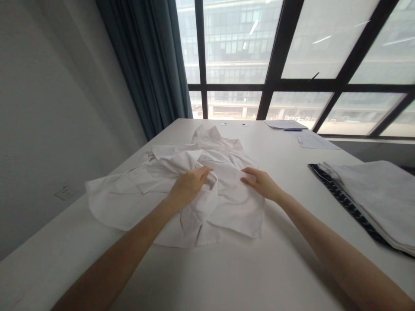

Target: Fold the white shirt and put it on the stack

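Observation:
A crumpled white shirt [233, 207] lies spread over the table, its collar pointing toward the window. My left hand [189, 185] is closed on a raised fold near the shirt's middle, thumb and fingers pinching the cloth. Over the shirt's right side, my right hand [261, 183] has its thumb and forefinger apart, with white cloth showing between them. Whether those fingertips press on the cloth or hover just above it is hard to tell. The far left part of the shirt lies flat in a wide, rounded shape.
The white table [207, 280] runs toward a large window. At right lies a stack of folded white cloth [382, 198] over a black patterned piece [343, 203]. Papers [285, 124] and a blue pen [293, 129] rest at the far right. A dark blue curtain [152, 56] hangs behind.

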`<state>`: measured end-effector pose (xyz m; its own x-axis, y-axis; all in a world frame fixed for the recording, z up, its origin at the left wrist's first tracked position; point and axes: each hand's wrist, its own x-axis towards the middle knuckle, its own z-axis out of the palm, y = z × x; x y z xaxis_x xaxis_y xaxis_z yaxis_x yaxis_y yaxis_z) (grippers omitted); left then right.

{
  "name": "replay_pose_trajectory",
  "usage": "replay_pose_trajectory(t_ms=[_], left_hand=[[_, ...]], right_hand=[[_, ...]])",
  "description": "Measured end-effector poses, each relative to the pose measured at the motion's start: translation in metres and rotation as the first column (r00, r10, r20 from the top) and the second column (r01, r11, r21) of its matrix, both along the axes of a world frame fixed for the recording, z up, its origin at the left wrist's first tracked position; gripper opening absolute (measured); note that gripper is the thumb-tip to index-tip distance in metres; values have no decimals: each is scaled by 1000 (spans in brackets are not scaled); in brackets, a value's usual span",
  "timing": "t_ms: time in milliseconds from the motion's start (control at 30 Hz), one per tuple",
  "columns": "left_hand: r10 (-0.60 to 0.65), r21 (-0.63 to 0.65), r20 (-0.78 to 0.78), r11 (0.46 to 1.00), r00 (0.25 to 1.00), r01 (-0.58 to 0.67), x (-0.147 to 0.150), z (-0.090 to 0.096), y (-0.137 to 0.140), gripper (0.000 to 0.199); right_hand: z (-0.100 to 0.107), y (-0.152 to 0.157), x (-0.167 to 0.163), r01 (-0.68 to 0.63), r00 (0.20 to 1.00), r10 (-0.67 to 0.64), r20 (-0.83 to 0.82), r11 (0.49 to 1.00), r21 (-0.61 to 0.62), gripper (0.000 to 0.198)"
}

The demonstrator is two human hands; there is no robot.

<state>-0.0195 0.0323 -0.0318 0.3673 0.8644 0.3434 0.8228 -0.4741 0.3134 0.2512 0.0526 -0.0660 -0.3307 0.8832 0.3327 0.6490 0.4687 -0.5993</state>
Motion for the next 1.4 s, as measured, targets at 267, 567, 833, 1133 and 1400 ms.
replay_pose_trajectory(t_ms=[267, 567, 833, 1133, 1400], left_hand=[[433, 238, -133, 887, 891, -396, -67, -15, 48, 33], [443, -56, 685, 824, 578, -564, -101, -3, 69, 2], [346, 45, 808, 770, 476, -637, -109, 16, 64, 6], [77, 148, 344, 980, 936, -134, -3, 1, 5, 15], [-161, 18, 235, 987, 959, 162, 30, -20, -21, 15]], right_hand=[[-40, -1, -11, -12, 995, -12, 103, 974, 225, 23], [-40, -5, -10, 50, 998, -55, 13, 973, 225, 22], [-39, -5, -10, 78, 997, -74, -29, 975, 208, 19], [-31, -11, -11, 87, 974, -29, -226, 964, 252, 34], [-20, -23, -22, -117, 992, 123, 4, 936, 333, 53]])
